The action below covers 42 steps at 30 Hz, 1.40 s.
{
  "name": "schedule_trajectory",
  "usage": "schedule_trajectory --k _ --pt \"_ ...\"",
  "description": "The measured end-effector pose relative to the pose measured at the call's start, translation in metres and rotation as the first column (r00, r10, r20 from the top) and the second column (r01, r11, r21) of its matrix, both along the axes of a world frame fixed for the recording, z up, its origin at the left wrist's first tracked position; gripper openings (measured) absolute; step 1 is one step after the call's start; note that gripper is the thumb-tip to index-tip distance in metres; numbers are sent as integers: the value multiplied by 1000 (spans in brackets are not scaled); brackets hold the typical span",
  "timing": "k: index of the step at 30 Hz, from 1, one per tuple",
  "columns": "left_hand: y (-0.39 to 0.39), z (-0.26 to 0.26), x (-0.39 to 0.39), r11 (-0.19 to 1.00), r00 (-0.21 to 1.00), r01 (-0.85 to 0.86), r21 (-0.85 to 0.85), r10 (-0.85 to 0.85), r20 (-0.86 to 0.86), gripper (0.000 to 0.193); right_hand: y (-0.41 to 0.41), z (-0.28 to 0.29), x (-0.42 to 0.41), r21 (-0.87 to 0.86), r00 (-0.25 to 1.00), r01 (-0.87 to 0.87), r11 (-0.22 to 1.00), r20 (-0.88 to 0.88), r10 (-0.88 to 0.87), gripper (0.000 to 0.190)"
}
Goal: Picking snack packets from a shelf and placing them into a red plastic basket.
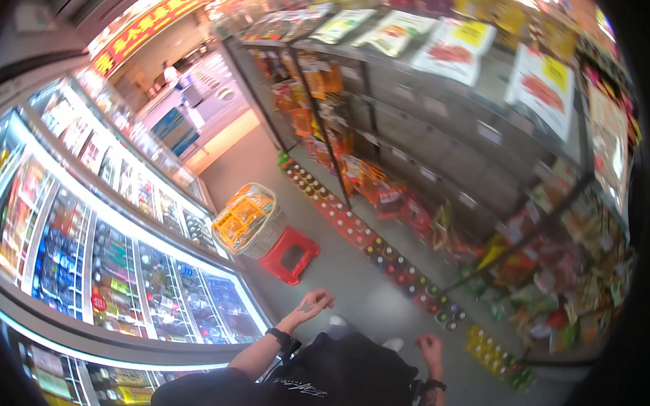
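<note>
My left hand (pixel 316 303) hangs in front of my body with its fingers loosely curled and nothing seen in them. A dark band circles that wrist. Nearest to it on the floor is a red plastic stool (pixel 307 251). A pale plastic basket (pixel 266 230) stands beside the stool and holds orange packets (pixel 242 221). On the other side of my body is my right hand (pixel 431 347), small in the picture, with bent fingers and no object visible in it. Bottles with dark caps (pixel 450 315) stand on the floor beyond it.
Lit glass-fronted drinks coolers (pixel 138 238) line the left. Along the right runs a metal shelf rack (pixel 426 136) with bagged goods, white pouches (pixel 542 90) on top. A row of bottles (pixel 351 220) edges the floor before it. A person (pixel 171 75) is far off past the opening.
</note>
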State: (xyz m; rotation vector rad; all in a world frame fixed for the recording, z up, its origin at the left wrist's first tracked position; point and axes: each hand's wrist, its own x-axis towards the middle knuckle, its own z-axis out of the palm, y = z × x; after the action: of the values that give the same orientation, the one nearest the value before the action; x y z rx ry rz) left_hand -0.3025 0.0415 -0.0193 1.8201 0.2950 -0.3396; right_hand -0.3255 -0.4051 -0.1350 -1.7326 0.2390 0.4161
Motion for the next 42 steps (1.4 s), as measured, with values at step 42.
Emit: schedule_trajectory --k 42 --pt "324 -49 148 793 815 -578 193 570 103 26 423 111 437 -194 709 -642 741 219 671 23"
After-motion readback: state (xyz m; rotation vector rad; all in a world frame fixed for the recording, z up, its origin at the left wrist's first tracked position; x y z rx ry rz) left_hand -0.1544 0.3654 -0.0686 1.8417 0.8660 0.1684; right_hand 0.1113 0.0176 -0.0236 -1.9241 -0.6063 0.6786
